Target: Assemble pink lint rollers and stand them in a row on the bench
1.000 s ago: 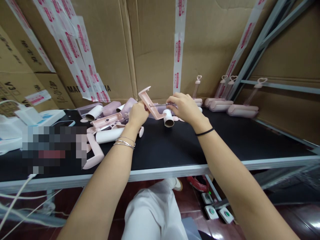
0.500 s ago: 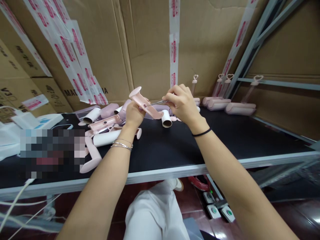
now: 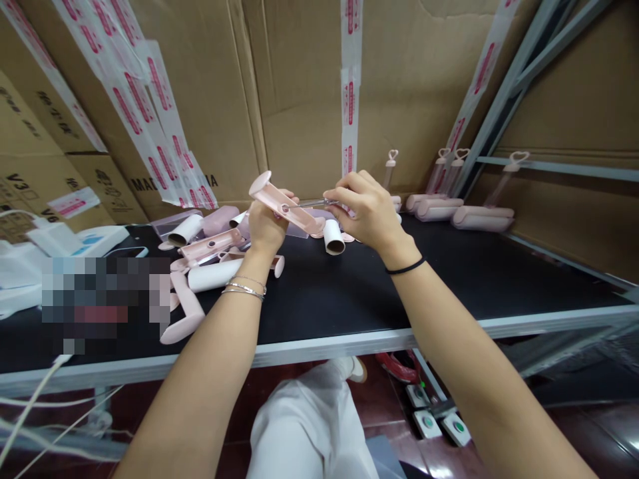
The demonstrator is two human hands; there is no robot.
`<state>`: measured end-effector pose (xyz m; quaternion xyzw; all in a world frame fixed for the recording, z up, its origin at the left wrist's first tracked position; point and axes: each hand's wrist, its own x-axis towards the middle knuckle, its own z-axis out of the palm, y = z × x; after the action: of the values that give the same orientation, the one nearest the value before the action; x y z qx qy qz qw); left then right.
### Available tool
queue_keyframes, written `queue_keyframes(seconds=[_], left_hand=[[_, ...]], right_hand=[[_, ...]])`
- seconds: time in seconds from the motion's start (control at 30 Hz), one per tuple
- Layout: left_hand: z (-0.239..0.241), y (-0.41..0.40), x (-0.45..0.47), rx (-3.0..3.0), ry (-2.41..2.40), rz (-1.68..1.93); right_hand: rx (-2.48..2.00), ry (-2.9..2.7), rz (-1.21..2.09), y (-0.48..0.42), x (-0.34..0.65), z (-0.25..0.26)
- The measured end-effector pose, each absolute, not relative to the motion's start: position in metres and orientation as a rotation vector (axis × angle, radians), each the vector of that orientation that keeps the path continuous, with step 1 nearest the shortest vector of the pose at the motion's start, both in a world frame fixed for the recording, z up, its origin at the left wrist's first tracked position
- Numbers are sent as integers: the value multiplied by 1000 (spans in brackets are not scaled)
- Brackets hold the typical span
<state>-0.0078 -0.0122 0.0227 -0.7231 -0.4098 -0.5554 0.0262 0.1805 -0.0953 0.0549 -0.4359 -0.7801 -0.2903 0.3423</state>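
Pink frame [image 3: 299, 217] is up off the black bench top [image 3: 319, 299], tilted, disc end high and to the left; left hand [image 3: 267, 226] grips it around the middle from behind, fingertips just showing past the far edge; right hand [image 3: 367, 207] has thumb and fingers pinched on a thin metal tool [image 3: 311, 203], handle mostly covered by the fingers; tool tip is at the hole in the channel, can't tell how deep it sits.

Risks, my read: frame is held in the air with only the left fingers backing it, so a hard push could rotate it and kick the tip out; slip would run along the channel, scratch the plastic or jab the left fingers close behind; off-axis angle might chew up whatever the tip bears on; too much force could crack the thin wall.

Also: white roll [image 3: 334, 237] is right by the frame's low end, contact unclear; a jolt could set it rolling; loose pink parts [image 3: 212, 245] crowd the left wrist, anything small dropped there would be hard to find.
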Motion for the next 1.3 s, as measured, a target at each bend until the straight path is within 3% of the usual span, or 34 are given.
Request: queue_keyframes(seconds=[0.13, 0.43, 1.13, 1.3], left_hand=[[23, -11, -8, -2246, -1297, -1663], [15, 1, -7, -2187, -969, -1948], [18, -8, -12, -2281, -1195, -1743], [19, -9, -13, -2360, -1374, -1468]], right_hand=[[-1119, -2019, -768, -96, 181, 56], [-1055, -1971, -811, -96, 180, 52], [-1197, -2028, -912, -99, 175, 58], [-1405, -2074, -842, -99, 175, 57]])
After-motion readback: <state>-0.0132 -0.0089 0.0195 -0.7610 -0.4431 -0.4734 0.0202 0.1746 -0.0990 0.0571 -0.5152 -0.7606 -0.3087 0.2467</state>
